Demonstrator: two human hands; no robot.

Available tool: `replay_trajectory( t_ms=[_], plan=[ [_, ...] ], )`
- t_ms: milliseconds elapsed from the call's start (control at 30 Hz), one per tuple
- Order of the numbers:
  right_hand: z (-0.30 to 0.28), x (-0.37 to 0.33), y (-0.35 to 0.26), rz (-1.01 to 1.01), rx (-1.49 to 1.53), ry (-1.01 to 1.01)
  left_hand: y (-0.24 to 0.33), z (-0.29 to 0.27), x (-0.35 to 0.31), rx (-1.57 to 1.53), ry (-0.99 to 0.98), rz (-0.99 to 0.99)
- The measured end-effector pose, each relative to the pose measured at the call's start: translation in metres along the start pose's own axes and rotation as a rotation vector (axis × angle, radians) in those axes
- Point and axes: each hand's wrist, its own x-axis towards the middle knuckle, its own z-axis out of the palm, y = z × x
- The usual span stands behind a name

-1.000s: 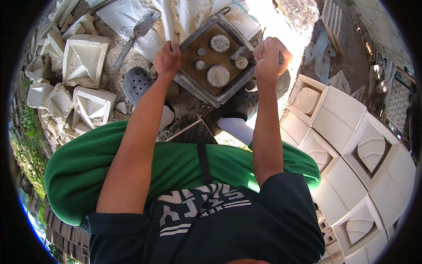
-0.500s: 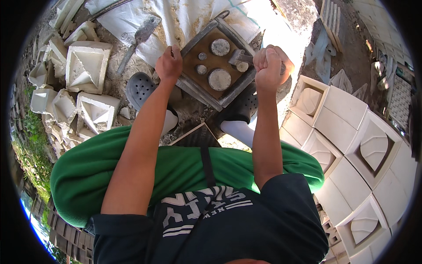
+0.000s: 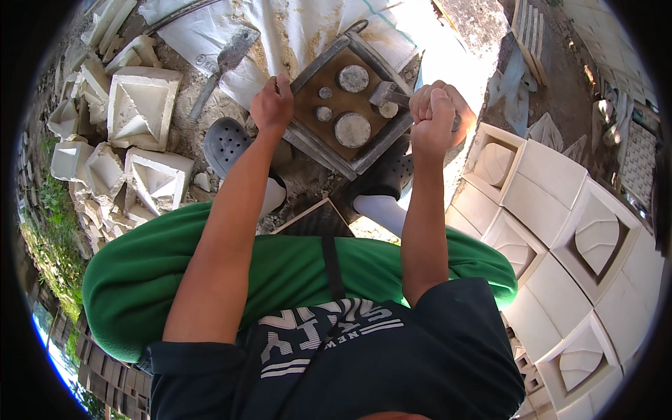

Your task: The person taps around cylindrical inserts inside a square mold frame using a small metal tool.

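Note:
Between my feet stands a square mould box (image 3: 381,155) with thick grey sides. A brown plate (image 3: 323,129) lies inside it, bearing several round grey discs (image 3: 352,130) of large and small size. My right hand (image 3: 441,115) is closed around the handle of a hammer at the box's right side. The hammer's head (image 3: 381,93) is over the plate, beside a small disc near the right side, which it partly covers. At the box's left corner my left hand (image 3: 271,106) is a fist against the edge; what its fingers grip is hidden.
A trowel (image 3: 227,63) lies on the ground and white sheet (image 3: 297,28) to the left. Broken white cast pieces (image 3: 143,105) pile up at the far left. Rows of pale moulded blocks (image 3: 546,171) stand on the right. My grey clogs (image 3: 227,143) flank the box.
The whole view has shifted slightly. My right fist is a little farther right, while the hammer's head remains near the same small disc. My left hand keeps its place at the box's corner.

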Motion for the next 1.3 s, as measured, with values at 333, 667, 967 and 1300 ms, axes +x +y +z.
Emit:
replay_trajectory(
  t_ms=[333, 667, 967, 1300],
  plan=[
    [-0.004, 0.003, 0.028, 0.015, 0.098, 0.035, 0.003, -0.002, -0.003, 0.012, -0.045, -0.003],
    [-0.002, 0.017, 0.039, -0.037, -0.108, -0.032, 0.007, -0.001, 0.000, -0.004, -0.012, 0.033],
    [0.003, 0.017, 0.028, -0.136, -0.187, -0.075, -0.001, 0.002, 0.001, 0.025, -0.010, 0.058],
    [0.000, 0.008, 0.012, -0.075, -0.043, -0.060, 0.006, -0.003, -0.003, 0.000, 0.002, 0.051]
  ],
)
